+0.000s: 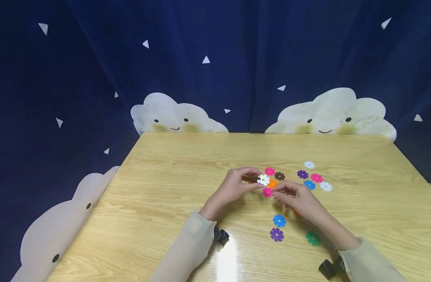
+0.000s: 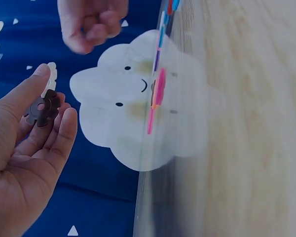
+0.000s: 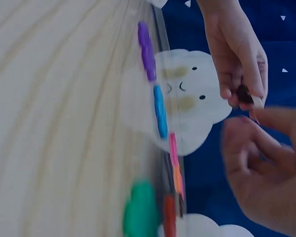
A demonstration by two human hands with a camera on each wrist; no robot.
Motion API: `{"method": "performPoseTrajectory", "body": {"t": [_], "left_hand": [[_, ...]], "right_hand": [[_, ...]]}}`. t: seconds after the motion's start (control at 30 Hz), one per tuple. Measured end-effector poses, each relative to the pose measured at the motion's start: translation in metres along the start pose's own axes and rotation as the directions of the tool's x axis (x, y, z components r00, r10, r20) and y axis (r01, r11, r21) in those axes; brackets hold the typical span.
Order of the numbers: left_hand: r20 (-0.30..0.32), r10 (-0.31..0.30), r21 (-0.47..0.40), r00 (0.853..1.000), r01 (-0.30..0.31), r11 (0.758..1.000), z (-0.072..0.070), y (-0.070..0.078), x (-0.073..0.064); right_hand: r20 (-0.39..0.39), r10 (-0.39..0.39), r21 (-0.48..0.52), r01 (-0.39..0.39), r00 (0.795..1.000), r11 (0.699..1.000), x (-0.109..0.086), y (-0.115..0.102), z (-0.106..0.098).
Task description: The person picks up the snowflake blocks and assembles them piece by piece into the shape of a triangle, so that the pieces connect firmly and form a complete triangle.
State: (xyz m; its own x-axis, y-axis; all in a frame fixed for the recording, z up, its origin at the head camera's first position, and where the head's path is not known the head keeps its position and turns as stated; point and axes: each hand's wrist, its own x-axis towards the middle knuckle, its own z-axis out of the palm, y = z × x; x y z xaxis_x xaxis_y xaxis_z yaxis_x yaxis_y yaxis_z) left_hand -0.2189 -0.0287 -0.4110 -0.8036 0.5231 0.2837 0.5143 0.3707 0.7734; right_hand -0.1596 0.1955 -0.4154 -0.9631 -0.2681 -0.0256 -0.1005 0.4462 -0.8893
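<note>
My left hand pinches a white notched disc and a brown notched disc. In the left wrist view these two meet at an angle and look joined at their slots. To the right, my right hand hovers with fingers bent and thumb near the index finger; no piece shows between them. Beneath and beside the hands lie an orange disc, a pink disc, another pink disc and a brown disc. An orange-red piece is mostly hidden under the right hand.
Back right lies a group with purple, pink, blue and white discs. Nearer are a blue disc, a purple disc and a green disc. A dark blue curtain hangs behind the wooden table.
</note>
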Motion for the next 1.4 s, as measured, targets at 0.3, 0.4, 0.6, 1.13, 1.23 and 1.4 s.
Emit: {"method": "performPoseTrajectory", "body": {"t": [0.3, 0.4, 0.6, 1.13, 1.23, 1.4], "left_hand": [[-0.002, -0.036, -0.011, 0.999, 0.036, 0.999, -0.006, -0.002, -0.004], [0.002, -0.039, -0.013, 0.999, 0.039, 0.999, -0.005, -0.001, -0.004], [0.004, -0.034, -0.034, 0.999, 0.034, 0.999, -0.003, 0.001, -0.004], [0.016, -0.027, -0.051, 1.0, 0.028, 0.998, -0.002, 0.001, -0.005], [0.034, -0.029, -0.052, 0.999, 0.031, 0.998, -0.001, 0.001, -0.006], [0.036, -0.03, -0.055, 0.999, 0.032, 0.998, 0.001, 0.001, -0.006]], "right_hand": [[0.345, -0.144, -0.298, 0.254, 0.927, 0.92, -0.015, 0.011, -0.007], [0.367, -0.138, -0.322, 0.264, 0.92, 0.909, -0.016, 0.011, -0.006], [0.366, -0.17, -0.355, 0.306, 0.915, 0.883, -0.017, 0.009, -0.006], [0.042, -0.151, -0.288, 0.156, 0.988, 0.945, -0.018, 0.011, -0.016], [-0.03, -0.147, -0.25, 0.135, 0.989, 0.959, -0.02, 0.012, -0.016], [-0.152, -0.172, -0.175, 0.145, 0.973, 0.974, -0.02, 0.009, -0.015]]}}
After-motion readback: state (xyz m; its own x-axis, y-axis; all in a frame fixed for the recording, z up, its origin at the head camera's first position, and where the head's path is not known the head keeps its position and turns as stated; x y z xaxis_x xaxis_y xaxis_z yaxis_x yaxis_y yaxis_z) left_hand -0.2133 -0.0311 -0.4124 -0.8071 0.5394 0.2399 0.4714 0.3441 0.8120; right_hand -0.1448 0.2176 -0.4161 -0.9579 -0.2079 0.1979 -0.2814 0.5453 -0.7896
